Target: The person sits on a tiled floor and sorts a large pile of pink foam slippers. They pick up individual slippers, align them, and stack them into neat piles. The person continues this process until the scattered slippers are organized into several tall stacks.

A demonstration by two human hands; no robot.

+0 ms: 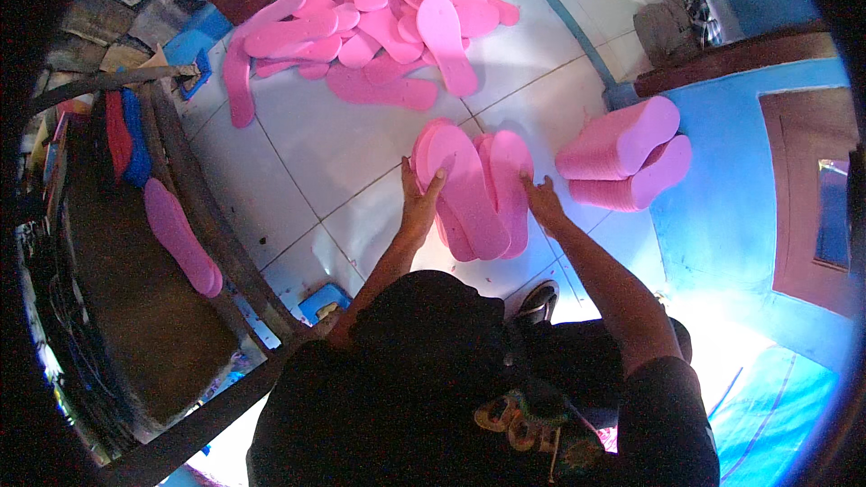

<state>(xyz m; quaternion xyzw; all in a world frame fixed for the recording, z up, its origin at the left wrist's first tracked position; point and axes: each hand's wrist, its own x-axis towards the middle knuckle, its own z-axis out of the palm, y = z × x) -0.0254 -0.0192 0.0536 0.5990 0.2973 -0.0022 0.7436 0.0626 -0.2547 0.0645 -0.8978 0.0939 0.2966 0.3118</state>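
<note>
Two short stacks of pink foam sandal soles stand side by side in front of me, the left stack (462, 185) partly overlapping the right stack (511, 167). My left hand (420, 203) is closed on the left stack's outer edge, thumb on the upper side and fingers along the side. At the other stack's right edge, my right hand (545, 203) grips with its fingertips; part of its fingers is hidden. Farther off, a loose heap of pink soles (379, 32) lies spread on the tiles.
Tall, tight stacks of pink soles (613, 153) lean by the blue wall (722, 189) on the right. At left, a few pink soles (180, 234) rest on a dark bench (135, 325). White floor tiles (298, 162) lie beneath. A blue object (323, 300) sits near my left forearm.
</note>
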